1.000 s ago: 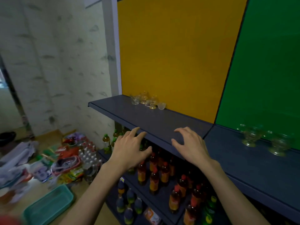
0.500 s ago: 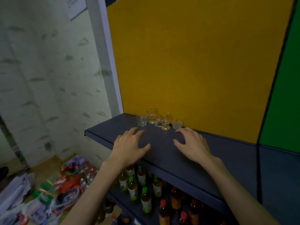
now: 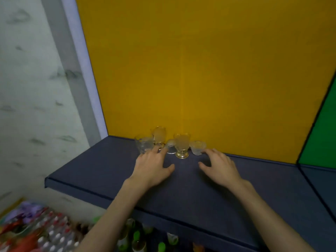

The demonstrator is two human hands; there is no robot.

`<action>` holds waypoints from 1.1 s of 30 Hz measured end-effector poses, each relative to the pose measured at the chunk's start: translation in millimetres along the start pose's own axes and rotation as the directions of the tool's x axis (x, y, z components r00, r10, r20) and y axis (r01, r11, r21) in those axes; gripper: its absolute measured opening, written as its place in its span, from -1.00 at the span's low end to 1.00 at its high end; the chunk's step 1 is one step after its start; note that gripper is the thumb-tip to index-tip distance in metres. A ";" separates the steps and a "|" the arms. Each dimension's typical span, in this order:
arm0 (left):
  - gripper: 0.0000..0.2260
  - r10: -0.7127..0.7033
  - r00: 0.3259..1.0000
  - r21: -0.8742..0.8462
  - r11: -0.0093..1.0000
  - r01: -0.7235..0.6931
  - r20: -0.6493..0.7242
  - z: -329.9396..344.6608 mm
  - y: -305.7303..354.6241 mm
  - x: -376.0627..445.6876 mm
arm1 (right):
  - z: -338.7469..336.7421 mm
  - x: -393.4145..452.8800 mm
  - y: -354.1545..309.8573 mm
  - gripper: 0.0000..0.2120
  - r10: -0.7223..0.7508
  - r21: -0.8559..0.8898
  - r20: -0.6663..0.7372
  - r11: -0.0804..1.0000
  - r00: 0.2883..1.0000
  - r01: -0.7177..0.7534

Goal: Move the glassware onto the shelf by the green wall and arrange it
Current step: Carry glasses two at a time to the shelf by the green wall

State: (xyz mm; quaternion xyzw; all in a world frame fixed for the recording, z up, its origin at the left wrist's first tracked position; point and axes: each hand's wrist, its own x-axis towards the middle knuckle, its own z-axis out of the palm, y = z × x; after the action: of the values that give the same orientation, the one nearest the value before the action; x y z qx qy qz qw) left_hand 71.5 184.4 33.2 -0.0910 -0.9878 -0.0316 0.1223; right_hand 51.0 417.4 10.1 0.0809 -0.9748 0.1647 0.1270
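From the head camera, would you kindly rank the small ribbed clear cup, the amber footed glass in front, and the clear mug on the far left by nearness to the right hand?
Measured from the right hand:
1. Small ribbed clear cup, just beyond its fingertips, at the group's right end.
2. Amber footed glass, middle of the group, further left.
3. Clear mug, at the far left end, by the left hand.

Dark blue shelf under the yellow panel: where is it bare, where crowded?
Crowded at the back, where the cluster of small glasses stands against the yellow panel. The dark blue shelf is bare left of the left hand, and right of the right hand toward the green panel.
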 end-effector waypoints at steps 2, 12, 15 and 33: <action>-0.35 0.038 0.997 -0.013 0.999 -0.037 0.063 12.1 -12.5 17.0 | 7.4 9.2 -8.7 -0.53 0.051 -0.020 -0.008 0.998 0.999 -0.051; -0.30 0.191 0.962 -0.111 0.979 -0.172 0.196 58.1 -31.0 82.9 | 28.3 13.0 -11.7 -0.52 0.211 -0.085 -0.032 0.973 0.977 -0.213; -0.37 0.189 0.967 -0.149 0.975 -0.164 0.173 63.6 -31.6 98.0 | 29.6 16.6 -10.0 -0.52 0.205 -0.095 -0.032 0.974 0.978 -0.207; -0.46 0.182 0.978 -0.076 0.982 -0.175 0.104 70.6 -45.1 97.8 | 47.8 35.6 1.9 -0.29 0.160 0.017 -0.026 0.987 0.987 -0.160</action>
State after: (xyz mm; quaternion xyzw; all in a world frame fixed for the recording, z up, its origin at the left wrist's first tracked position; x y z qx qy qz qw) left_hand -46.9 162.9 -12.8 -0.1849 -0.9793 -0.0482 0.0669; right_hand 6.1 398.7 -24.4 0.0011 -0.9750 0.1828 0.1262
